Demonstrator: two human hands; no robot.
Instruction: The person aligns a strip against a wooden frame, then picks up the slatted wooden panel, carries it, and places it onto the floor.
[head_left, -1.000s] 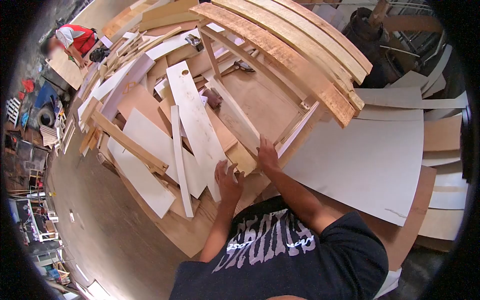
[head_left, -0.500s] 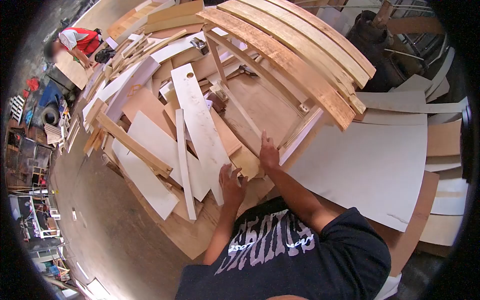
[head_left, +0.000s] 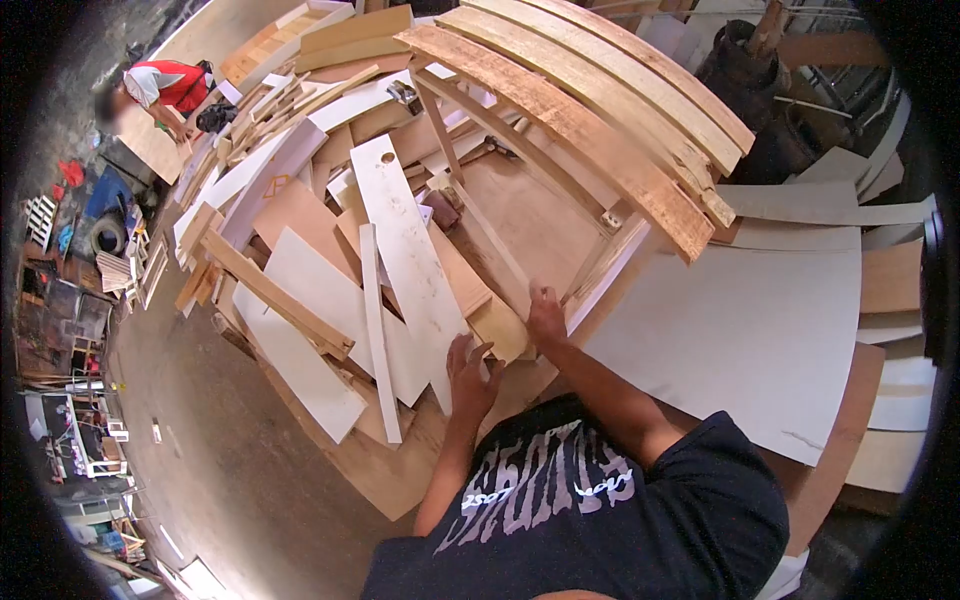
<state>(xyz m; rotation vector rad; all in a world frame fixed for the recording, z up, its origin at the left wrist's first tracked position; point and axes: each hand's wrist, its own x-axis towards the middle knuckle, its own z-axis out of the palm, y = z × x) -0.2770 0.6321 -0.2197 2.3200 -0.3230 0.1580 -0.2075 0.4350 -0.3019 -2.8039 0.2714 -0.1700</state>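
Head cam has the right hand (head_left: 546,316) apparently pinching the near end of a thin wooden strip (head_left: 505,255), left (head_left: 473,376) half-open by the white board (head_left: 405,235), so it's probably strip-handling, calling for steady fingers.

In front of me, a broad light-brown plywood sheet (head_left: 390,482) bears a heap of overlapping boards, including a long, flat white board with a round hole (head_left: 412,255).
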